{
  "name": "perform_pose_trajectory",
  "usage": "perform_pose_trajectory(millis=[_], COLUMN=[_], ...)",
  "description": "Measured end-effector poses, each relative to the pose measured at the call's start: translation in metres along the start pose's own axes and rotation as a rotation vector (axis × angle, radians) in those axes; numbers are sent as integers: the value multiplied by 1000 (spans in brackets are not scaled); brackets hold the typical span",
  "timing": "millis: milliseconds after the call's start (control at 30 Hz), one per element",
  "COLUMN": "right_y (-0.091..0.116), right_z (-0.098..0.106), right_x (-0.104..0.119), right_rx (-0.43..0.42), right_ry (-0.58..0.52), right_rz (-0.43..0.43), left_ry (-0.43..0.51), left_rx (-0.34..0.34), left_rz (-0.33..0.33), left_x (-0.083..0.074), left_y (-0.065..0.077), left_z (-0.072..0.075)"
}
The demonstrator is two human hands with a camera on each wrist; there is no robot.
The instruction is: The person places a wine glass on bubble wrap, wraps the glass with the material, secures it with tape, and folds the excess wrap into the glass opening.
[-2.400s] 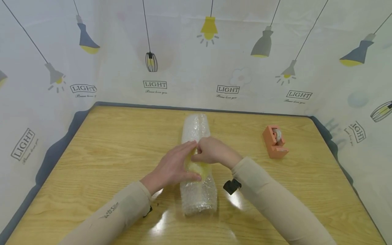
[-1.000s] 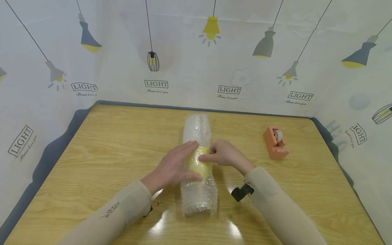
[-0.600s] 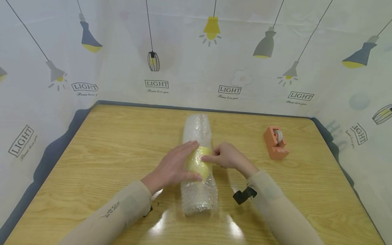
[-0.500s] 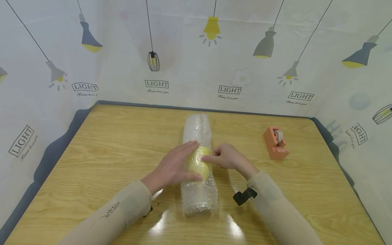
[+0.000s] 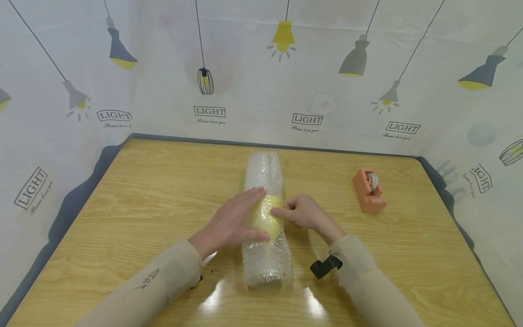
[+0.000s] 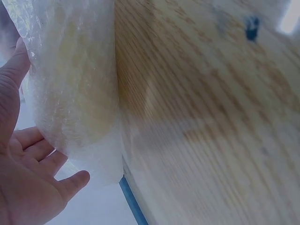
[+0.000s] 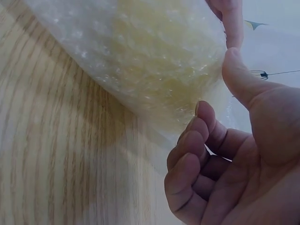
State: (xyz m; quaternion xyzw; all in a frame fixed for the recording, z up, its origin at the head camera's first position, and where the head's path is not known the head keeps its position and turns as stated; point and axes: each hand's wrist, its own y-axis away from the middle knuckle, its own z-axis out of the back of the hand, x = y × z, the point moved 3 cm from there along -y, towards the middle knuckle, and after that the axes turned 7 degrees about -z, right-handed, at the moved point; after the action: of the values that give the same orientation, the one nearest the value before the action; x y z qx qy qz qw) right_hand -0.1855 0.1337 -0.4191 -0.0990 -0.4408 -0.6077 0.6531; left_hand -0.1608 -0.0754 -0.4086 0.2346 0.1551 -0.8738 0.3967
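Note:
A long bundle of bubble wrap (image 5: 267, 263) lies lengthwise on the table, with something yellow (image 5: 267, 220) showing through its middle; the wrap blurs what that is. My left hand (image 5: 233, 220) rests on the bundle's left side, its fingers straight and its thumb spread toward me. From the right, my right hand (image 5: 304, 211) presses its straight thumb on top of the wrap over the yellow part. In the right wrist view, the other fingers (image 7: 187, 154) are loosely curled beside the wrap, with nothing in them.
An orange tape dispenser (image 5: 367, 190) with a roll of tape stands on the wooden table (image 5: 163, 181) to the right. A fabric backdrop (image 5: 253, 81) printed with lamps rises behind and at both sides. A black wrist camera (image 5: 326, 267) sticks out from my right sleeve.
My right hand has slid right across the top of the wrap, its thumb moving from the middle toward the right side. The left hand and the bundle have stayed in place.

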Motion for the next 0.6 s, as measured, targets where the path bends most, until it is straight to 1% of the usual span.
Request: perform_pose_trajectory(millis=[67,200,400,500,600], right_y=[0,1,2,2,1], right_z=[0,-1,0,0,0], right_x=[0,0,0,-1,-2], right_rx=[-3,-2,-7,-6,-5], right_ry=[-5,-8,-16,-21,-28], right_rz=[-10,-32,-33,-35,-44], left_ry=[3,39,104,135,170], left_rx=[0,-6,-18,-41,-79], left_rz=[-1,-1,-16,-17,-24], left_x=[-1,0,5,8,9], left_y=[0,1,-2,-3,-3], left_z=[1,1,1,0,0])
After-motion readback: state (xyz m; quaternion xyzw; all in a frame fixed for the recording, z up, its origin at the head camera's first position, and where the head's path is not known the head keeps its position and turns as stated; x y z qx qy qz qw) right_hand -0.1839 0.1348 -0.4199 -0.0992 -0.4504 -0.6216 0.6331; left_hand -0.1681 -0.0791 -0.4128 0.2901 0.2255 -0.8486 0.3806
